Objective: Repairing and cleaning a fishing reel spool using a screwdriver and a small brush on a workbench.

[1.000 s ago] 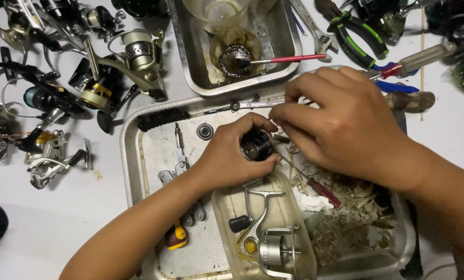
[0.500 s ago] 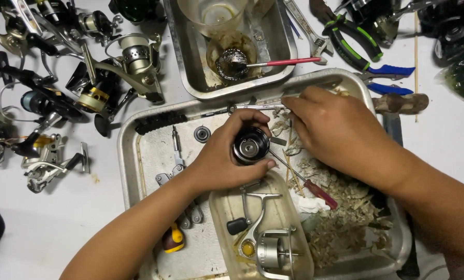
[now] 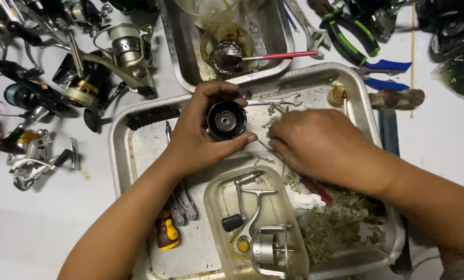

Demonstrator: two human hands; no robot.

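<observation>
Black reel spool [image 3: 226, 120]: held over the upper middle of the metal tray [image 3: 119, 150], open face upward; raised slightly higher in view than half a second before; left hand [image 3: 201, 132] curled round it, thumb below, fingers over the top rim; right hand [image 3: 320, 148] had drawn away from the spool, palm down just beside it, fingers closed on a thin red-handled tool [image 3: 294, 173]; wrench [image 3: 273, 100] lay just above; clear tub [image 3: 214, 207] with a grey reel body [image 3: 260, 243] below.

Bright, even light from overhead; shadows stay short and soft beneath the fingers [image 3: 242, 139]. Mild glare on the metal tray [image 3: 119, 155] left of them. Focus sharp throughout, with slight stretching toward the corners.
</observation>
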